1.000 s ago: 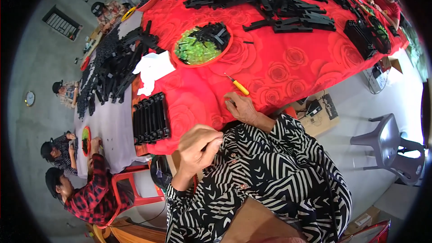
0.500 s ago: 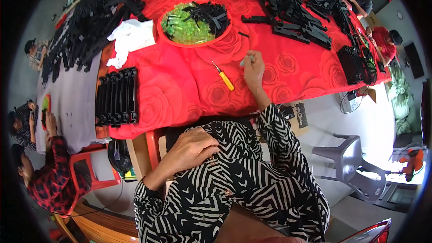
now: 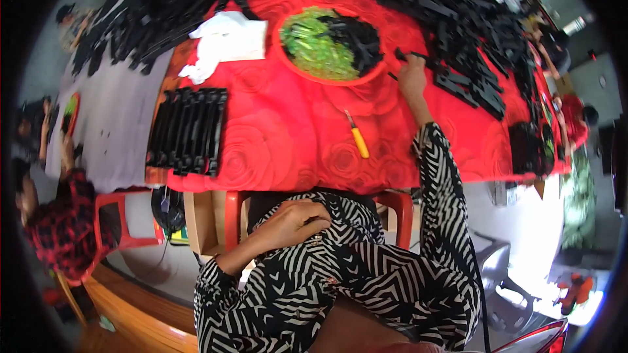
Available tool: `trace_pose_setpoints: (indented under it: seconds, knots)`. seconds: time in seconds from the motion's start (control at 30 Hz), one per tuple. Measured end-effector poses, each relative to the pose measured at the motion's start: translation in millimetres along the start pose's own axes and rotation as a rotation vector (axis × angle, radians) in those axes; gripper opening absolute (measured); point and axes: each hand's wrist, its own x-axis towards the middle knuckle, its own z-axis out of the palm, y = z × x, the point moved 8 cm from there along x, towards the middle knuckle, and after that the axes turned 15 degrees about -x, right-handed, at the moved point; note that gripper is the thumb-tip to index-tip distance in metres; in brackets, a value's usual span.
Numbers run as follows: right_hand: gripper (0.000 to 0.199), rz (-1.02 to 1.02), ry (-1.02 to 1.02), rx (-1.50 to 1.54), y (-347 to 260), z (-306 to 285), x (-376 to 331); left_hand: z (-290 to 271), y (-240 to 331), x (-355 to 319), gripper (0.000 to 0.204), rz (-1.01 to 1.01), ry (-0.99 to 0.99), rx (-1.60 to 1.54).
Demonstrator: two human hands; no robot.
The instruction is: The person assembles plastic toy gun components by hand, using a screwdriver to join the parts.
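Lying loosely curled, holding nothing, against the zebra-striped clothing at the lap: the left hand. Beyond it, resting on the red rose-patterned tablecloth, a yellow-handled screwdriver, with a row of black strips lying well to its left. Farther out, stretching across the table and closing its fingers on a black plastic strip at the edge of the big black pile: the right hand. Sitting just left of that hand, a red bowl of green and black pieces; a white cloth beside it.

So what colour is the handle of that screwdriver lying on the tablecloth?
Yellow. The screwdriver lies on the red tablecloth; the head view shows it clearly.
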Motion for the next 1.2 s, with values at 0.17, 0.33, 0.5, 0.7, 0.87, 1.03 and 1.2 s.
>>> trace_pose_setpoints:
  seconds: [0.17, 0.33, 0.5, 0.7, 0.87, 1.03, 1.2]
  knots:
    - [0.024, 0.016, -0.236, -0.141, 9, 33, 20, -2, -15, 2, 0.012, 0.005, -0.003, -0.015]
    - [0.029, -0.151, -0.351, -0.184, 1, 51, 17, -4, -36, 1, 0.012, -0.136, 0.034, -0.047]
    - [0.034, -0.213, -0.298, -0.202, 4, 49, 18, -5, -44, 9, 0.012, -0.074, 0.075, -0.102]
    - [0.028, -0.15, -0.398, -0.305, 7, 30, 4, -2, -29, 5, 0.009, -0.028, 0.023, -0.072]
    - [0.022, -0.088, -0.327, -0.272, 6, -4, -18, -1, -11, -8, 0.015, 0.026, 0.05, 0.012]
    - [0.017, -0.069, 0.024, -0.105, 28, -80, -38, 11, -5, -14, 0.012, 0.082, 0.026, 0.129]
    - [0.016, 0.384, 0.105, 0.429, 69, -141, -63, 28, -9, -9, 0.013, 0.027, -0.125, 0.156]
